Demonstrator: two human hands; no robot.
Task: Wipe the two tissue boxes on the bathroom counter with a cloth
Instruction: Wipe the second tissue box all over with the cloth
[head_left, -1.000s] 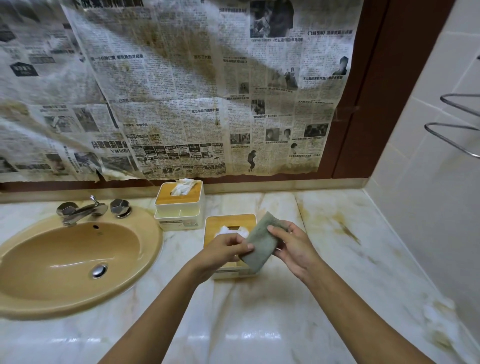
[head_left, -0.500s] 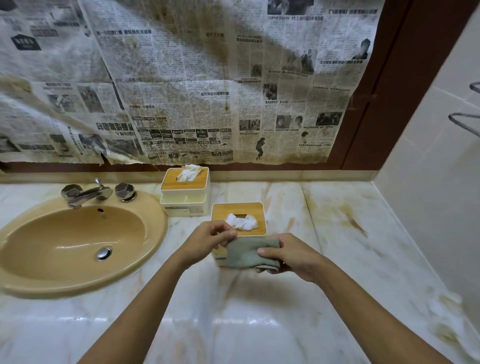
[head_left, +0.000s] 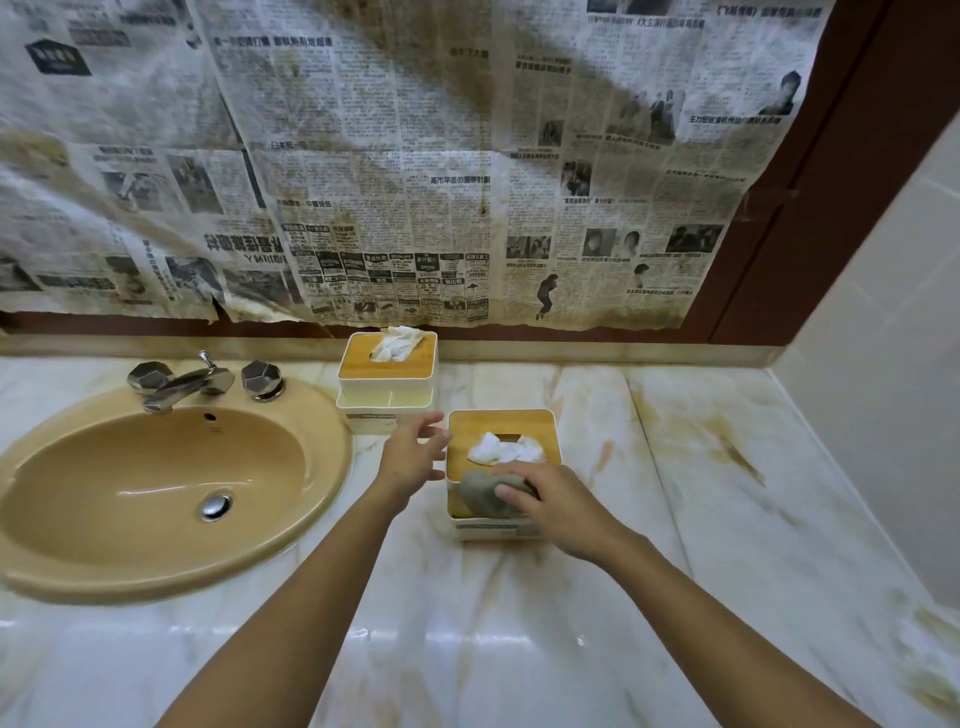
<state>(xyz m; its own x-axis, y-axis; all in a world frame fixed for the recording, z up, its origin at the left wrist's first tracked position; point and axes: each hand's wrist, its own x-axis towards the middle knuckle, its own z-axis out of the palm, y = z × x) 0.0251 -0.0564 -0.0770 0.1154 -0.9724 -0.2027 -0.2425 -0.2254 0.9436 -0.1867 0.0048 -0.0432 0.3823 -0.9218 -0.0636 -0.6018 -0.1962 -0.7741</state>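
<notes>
Well, the right hand (head_left: 556, 499), fingers curled round the grey cloth (head_left: 480, 493), presses it on the lid of the near tissue box (head_left: 498, 426); left hand (head_left: 410, 457) beside that box, fingers loosely spread; far tissue box (head_left: 387, 369) stands behind, by the wall

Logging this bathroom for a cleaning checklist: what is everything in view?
Marble counter: one, white with brown stains, across the view.
Oval sink: one, tan, set in the counter's left.
Metal tap with two knobs: one, silver, behind the sink's bowl.
Far white tissue box with wooden lid: one, white and tan, at the counter's back.
Near white tissue box with wooden lid: one, same colours, mid-counter.
Bunched cloth: one, grey-green, on the near box's lid.
Stained newspaper sheets: several, yellowed, hung above the counter.
Left hand: one, fingers relaxed, at the near box's left edge.
Right hand: one, gripping the cloth.
</notes>
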